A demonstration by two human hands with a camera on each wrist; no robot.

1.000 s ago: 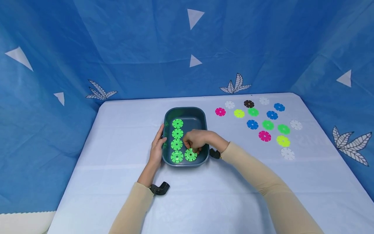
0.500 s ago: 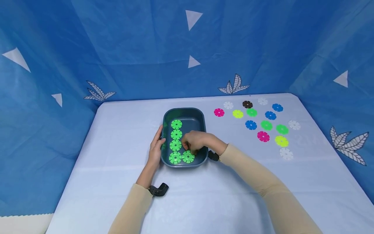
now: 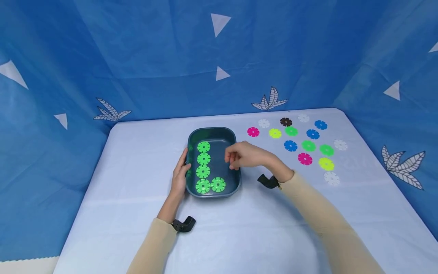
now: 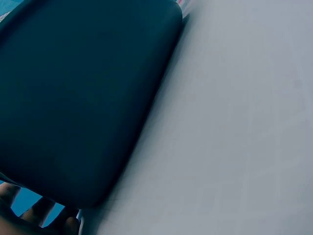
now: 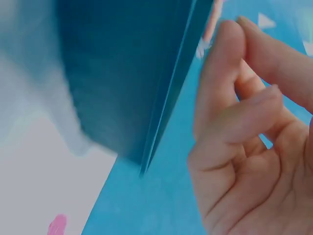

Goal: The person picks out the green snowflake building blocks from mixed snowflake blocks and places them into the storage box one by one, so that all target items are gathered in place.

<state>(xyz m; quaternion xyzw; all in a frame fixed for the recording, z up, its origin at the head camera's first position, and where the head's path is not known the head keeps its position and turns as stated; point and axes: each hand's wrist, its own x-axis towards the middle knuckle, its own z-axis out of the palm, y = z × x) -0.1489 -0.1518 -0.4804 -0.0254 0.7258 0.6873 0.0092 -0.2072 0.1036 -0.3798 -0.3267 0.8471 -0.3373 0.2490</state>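
A dark blue-green rectangular tray (image 3: 222,193) stands on the table. Inside, several green notched plastic discs form a column along the left wall, the nearest green disc (image 3: 203,186) at the bottom. Right of that one lies another green disc (image 3: 218,184), close to its edge. My left hand (image 3: 179,179) holds the tray's left side, thumb at the rim and fingers along the outer wall; fingers (image 4: 39,211) show past the tray's end in the left wrist view. Above the right rim hovers my right hand (image 3: 248,155), fingers loosely bent, nothing between them in the right wrist view.
Loose notched discs lie scattered at the right: a pink disc (image 3: 253,132), a brown disc (image 3: 286,121), a blue disc (image 3: 290,145), a yellow disc (image 3: 326,164), a white disc (image 3: 331,178) and several others. Blue printed cloth (image 3: 164,76) hangs behind the white table (image 3: 143,160).
The green disc under my right fingers slid left beside the column's nearest disc and was let go. My right hand then rose and moved right. My left hand stays on the tray.
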